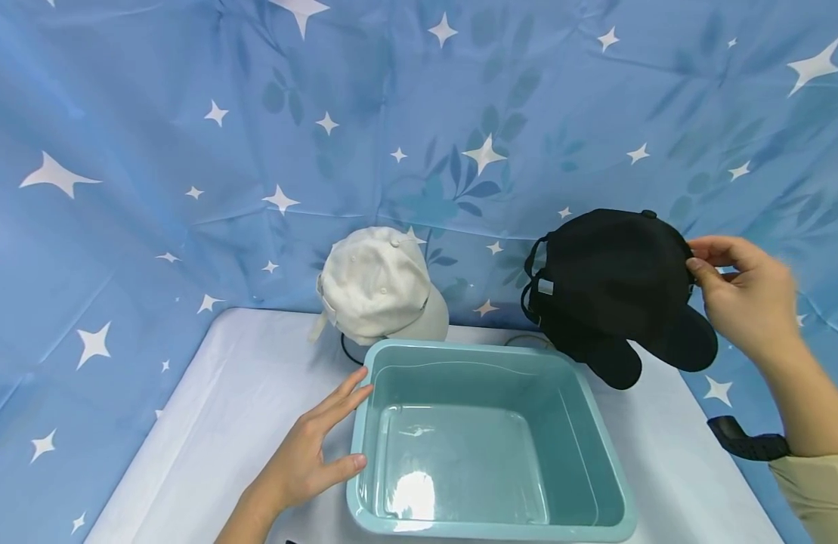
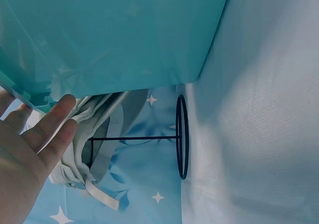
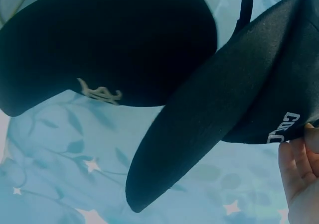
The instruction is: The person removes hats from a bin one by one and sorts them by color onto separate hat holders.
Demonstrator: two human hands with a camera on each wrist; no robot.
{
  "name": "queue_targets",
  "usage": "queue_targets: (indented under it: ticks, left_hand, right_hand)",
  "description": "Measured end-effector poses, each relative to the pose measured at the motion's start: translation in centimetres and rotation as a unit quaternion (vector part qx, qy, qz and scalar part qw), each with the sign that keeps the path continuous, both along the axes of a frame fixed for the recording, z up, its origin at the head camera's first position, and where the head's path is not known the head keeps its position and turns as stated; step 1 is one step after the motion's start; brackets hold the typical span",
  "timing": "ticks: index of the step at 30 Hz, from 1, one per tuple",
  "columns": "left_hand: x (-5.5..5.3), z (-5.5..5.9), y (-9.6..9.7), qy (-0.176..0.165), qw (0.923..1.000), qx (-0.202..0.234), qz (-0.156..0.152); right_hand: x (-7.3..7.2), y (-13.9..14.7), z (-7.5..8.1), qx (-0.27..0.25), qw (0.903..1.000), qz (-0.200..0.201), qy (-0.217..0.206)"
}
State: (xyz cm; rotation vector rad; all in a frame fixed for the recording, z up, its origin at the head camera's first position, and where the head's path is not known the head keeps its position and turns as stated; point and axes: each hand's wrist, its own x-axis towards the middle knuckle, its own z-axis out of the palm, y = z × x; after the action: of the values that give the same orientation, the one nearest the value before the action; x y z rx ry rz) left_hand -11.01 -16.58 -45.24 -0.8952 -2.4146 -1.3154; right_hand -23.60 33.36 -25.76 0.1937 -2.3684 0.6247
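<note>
My right hand (image 1: 755,291) pinches the crown of a black cap (image 1: 616,272) between thumb and fingers, brim downward. White lettering shows on this cap (image 3: 269,94) in the right wrist view. A second black cap (image 3: 104,45) with a pale emblem overlaps it; whether the two touch cannot be told. My left hand (image 1: 310,453) has its fingers extended against the left rim of a teal plastic tub (image 1: 360,499). Nothing lies in the tub. Behind it a white cap (image 1: 378,283) sits on a thin black wire stand (image 2: 134,138).
The tub stands on a white-covered table (image 1: 208,423). A thin ring base (image 1: 527,340) shows behind the tub's back rim, partly hidden. Blue cloth with white stars (image 1: 187,151) hangs behind and at the sides.
</note>
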Motion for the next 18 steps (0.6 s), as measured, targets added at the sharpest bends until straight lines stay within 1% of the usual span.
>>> queue_targets:
  ticks: [11, 18]
  left_hand:
    - [0.0, -0.1, 0.0, 0.005, 1.0, 0.004, -0.001]
    - [0.0, -0.1, 0.0, -0.003, 1.0, 0.001, 0.001]
  right_hand:
    - [-1.3, 1.1, -2.2, 0.005, 0.9997, -0.014, -0.022]
    - [-1.6, 1.3, -3.0, 0.004, 0.9988, -0.028, -0.039]
